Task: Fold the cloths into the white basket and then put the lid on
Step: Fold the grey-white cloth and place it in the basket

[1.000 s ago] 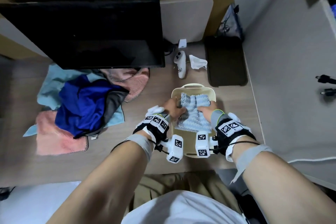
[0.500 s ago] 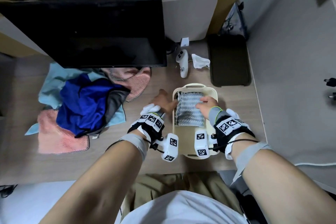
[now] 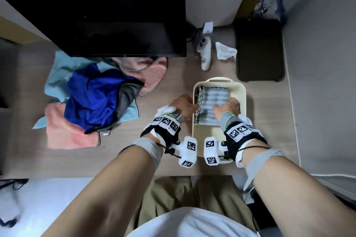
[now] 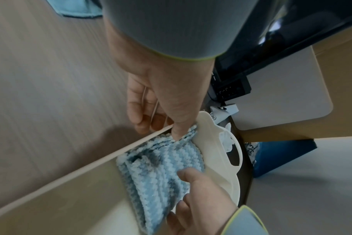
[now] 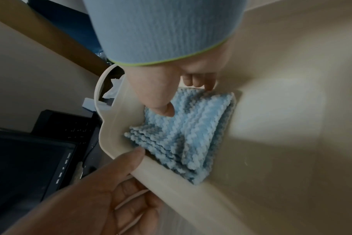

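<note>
Blue cloth (image 3: 213, 105) flat | far end, basket (image 3: 241, 90) | hands pressing

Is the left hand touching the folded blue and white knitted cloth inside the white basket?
Touching. In the left wrist view, the left hand's thumb tip presses into the folded blue and white knitted cloth.

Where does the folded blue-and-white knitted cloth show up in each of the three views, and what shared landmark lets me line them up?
Head: folded blue-and-white knitted cloth lies in the far half of the white plastic basket, right of centre.
Left wrist: the cloth sits at lower centre, inside the basket's corner.
Right wrist: the cloth sits at centre, against the basket wall.
Shared landmark: the basket's cut-out handle beside the cloth.
</note>
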The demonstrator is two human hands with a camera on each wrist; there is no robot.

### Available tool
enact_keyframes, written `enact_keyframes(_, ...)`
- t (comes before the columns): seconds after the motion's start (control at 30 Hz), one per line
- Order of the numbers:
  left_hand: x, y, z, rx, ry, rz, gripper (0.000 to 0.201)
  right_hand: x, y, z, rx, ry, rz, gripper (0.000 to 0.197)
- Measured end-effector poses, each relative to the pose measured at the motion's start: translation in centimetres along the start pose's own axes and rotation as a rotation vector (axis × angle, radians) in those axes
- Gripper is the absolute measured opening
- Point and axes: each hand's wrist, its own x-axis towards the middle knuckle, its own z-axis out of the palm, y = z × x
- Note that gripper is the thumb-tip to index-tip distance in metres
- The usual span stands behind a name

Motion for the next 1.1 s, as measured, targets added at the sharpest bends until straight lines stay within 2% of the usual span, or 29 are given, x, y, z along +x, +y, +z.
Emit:
enact_keyframes(0.1,0.7,-0.2,0.2,-0.046,-0.023,-0.003,0.037,0.7,-0.8,0.2,-0.041,-0.062,0.054,0.067)
enact_keyframes(0.27,0.4,0.4,-0.1,-0.113,-0.039,-0.005,0.019,1.8,-0.8,-1.6,-0.068,-0.204,0.016,0.046)
enact_keyframes(0.4,0.3,0.8,0.0,-0.146,-0.070,0.004,0.021,0.7,-1.3,-3.3,-0.171,-0.018,0.011,0.015)
enact_keyframes(0.43,0.3,0.9,0.1,-0.149,-0.079,0.007,0.021,0.9,-1.4,-3.2,-0.158,0.012,0.001,0.015)
enact_keyframes(0.53,0.3,0.9,0.0,-0.154,-0.071,0.011,0.024,0.3,-1.8,-3.0,-0.069,0.073,0.004,0.038)
enact_keyframes(0.6,0.3,0.7,0.2,-0.163,-0.079,0.007,0.025,-0.3,-1.8,-3.1,-0.126,0.136,-0.058,0.054)
enact_keyframes(0.63,0.4,0.7,0.2,-0.171,-0.076,0.007,0.025,-0.3,-2.0,-3.3,-0.140,0.142,-0.098,0.053)
enact_keyframes(0.7,0.4,0.7,0.4,-0.179,-0.076,0.011,0.026,-0.3,-2.2,-3.4,-0.137,0.063,-0.111,0.035)
enact_keyframes(0.77,0.4,0.5,0.4,-0.186,-0.073,0.001,0.028,0.2,-1.8,-2.8,-0.172,-0.081,-0.085,0.019)
enact_keyframes(0.9,-0.1,0.7,0.4,-0.252,-0.058,-0.022,0.023,0.5,-0.4,-0.1,-0.123,-0.280,-0.022,0.033)
enact_keyframes(1.0,-0.5,0.6,0.3,-0.344,-0.085,-0.051,0.030,1.3,0.3,1.0,-0.095,-0.281,-0.036,0.044)
enact_keyframes(1.1,-1.1,0.5,0.3,-0.394,-0.134,-0.063,0.035,0.3,0.4,0.0,-0.110,-0.288,-0.067,0.045)
